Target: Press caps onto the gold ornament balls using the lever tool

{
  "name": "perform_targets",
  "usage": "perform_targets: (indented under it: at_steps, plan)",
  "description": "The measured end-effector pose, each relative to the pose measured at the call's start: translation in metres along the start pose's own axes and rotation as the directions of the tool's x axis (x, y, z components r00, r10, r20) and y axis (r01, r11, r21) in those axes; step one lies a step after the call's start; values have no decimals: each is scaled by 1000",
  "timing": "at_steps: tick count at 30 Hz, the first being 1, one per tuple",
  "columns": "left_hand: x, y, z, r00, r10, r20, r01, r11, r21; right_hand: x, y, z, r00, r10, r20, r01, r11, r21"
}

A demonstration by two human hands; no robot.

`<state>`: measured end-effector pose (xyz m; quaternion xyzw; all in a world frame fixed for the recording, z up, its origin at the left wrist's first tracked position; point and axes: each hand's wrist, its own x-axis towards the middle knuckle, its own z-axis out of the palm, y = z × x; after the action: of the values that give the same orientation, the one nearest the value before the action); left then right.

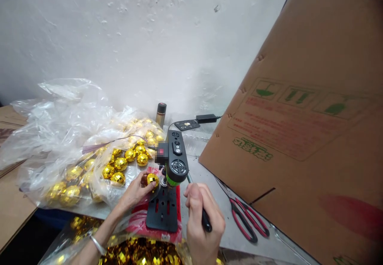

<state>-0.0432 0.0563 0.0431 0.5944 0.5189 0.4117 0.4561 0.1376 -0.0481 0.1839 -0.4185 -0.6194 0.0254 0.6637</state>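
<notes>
My left hand (138,191) grips a small gold mirrored ball (152,180) with thumb and fingers, close to the left side of a bench drill press (177,157). The press has a black body with a green band, and a slotted black base plate (162,211) sits below it. My right hand (204,221) is wrapped round the press's lever handle (206,220), whose black grip end pokes out of the fist. The tool tip under the press head is mostly hidden. More gold mirrored balls (120,164) lie to the left in a clear plastic bag (74,109).
A tall cardboard box (293,129) leans in at the right. Red-handled scissors (248,219) lie beside it. Behind the press stand a spray can (160,114) and a black power adapter (206,118). Several gold balls (143,253) fill a bag at the front edge.
</notes>
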Motion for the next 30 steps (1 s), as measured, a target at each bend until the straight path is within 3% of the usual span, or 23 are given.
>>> perform_targets:
  at_steps: [4,11,19,30]
  plan:
    - [-19,6,-1,986,-34,-166,31,999,-23,-6,3,-1,1000,3,4,-3,1000,9]
    - [-57,-6,21,993,-110,-34,99,965,-243,-11,3,-1,1000,14,-2,-14,1000,4]
    - [-52,-21,40,992,96,-78,-86,989,119,-13,5,-5,999,29,36,-29,1000,-12]
    - [-54,-26,56,965,251,-71,-229,945,234,-20,-5,3,987,153,-52,-152,988,21]
